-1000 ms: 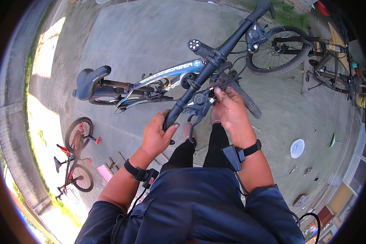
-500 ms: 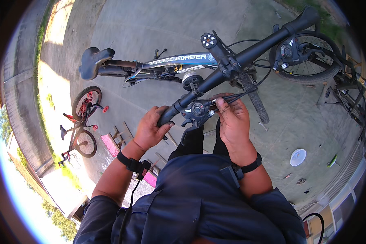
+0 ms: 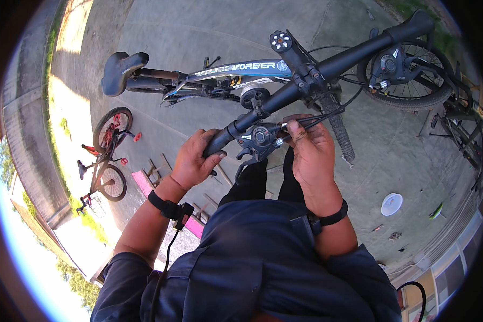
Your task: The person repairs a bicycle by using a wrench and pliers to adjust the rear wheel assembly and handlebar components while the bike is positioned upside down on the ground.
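A dark bicycle with a blue-and-white frame (image 3: 241,67) stands before me, its black handlebar (image 3: 284,96) running diagonally across the view. My left hand (image 3: 195,159) is wrapped round the handlebar's near end. At the shifter and brake lever unit (image 3: 259,138), my right hand (image 3: 311,148) pinches the cable end, thumb against the fingers, where black cables (image 3: 327,116) leave the unit. A round bell (image 3: 254,98) is clamped on the bar beside it. The other shifter unit (image 3: 389,65) sits toward the bar's far end. My right fingertips are partly hidden.
A red-and-black bicycle (image 3: 108,155) is at the left. More bicycle parts and a wheel (image 3: 413,75) are at the upper right. On the concrete floor lie a white bowl (image 3: 392,204), a green-handled tool (image 3: 436,210) and small parts (image 3: 395,235). A pink-topped bench (image 3: 145,185) stands left of my legs.
The handlebar has shifted slightly in view, its near end a little to the left and its far end to the right. Both hands keep their places on bar and cable.
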